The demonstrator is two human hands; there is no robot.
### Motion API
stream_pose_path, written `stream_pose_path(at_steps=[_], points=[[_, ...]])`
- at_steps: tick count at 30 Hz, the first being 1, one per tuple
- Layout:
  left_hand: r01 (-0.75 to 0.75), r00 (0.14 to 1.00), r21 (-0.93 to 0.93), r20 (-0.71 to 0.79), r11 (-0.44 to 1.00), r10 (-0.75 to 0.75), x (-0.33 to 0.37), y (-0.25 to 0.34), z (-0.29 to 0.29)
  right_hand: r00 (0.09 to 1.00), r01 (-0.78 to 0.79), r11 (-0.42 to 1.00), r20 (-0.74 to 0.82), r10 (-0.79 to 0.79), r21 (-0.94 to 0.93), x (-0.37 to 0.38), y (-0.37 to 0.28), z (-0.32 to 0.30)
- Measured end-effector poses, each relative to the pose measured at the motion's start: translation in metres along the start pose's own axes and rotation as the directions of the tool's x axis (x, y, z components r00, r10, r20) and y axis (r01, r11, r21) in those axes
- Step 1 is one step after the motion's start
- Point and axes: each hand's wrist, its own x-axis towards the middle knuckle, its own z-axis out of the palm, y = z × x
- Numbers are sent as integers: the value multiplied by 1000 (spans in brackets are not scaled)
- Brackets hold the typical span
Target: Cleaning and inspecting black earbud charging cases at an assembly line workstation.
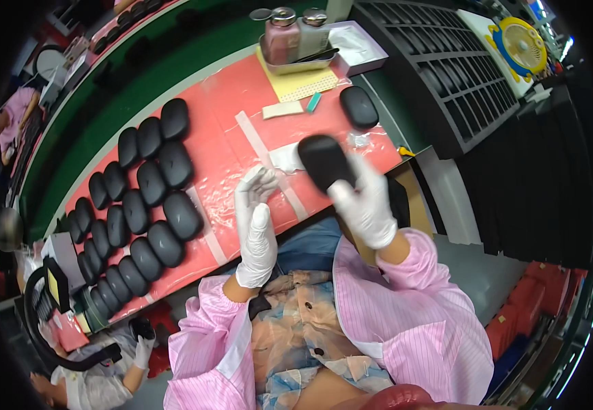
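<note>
My right hand (368, 208), in a white glove, grips a glossy black rounded shell (323, 162) by its lower right edge and holds it over the table's right part. Slight blur softens the shell. My left hand (256, 222), also gloved, is raised over the table's near edge, with fingers loosely curved, thumb apart and nothing held. Between the hands, a white cloth (285, 158) lies on the pink table cover (218, 96), partly behind the held shell. A similar black shell (359, 107) rests near the table's right end.
Rows of black shells (151, 182) cover the left part of the table. At the back stand pump bottles (283, 37) in a tray, beside a white-lined box (356, 46). A pale block (283, 110) and a teal piece (314, 102) lie nearer. Dark compartmented racks (440, 68) rise at right. A co-worker (95, 383) sits lower left.
</note>
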Motion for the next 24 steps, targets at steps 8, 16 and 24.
stream_pose_path(at_steps=[8, 16, 24], points=[[115, 993, -37, 40, 993, -114, -4, -8, -17, 978, -46, 968, -206, -6, -246, 87, 80, -57], [168, 985, 12, 28, 986, -168, -4, -7, -14, 999, 37, 942, 22, -32, -334, 83, 48, -62], [193, 981, 97, -26, 976, -191, -6, -4, -12, 787, 78, 332, -146, -599, -940, 184, 84, -315]])
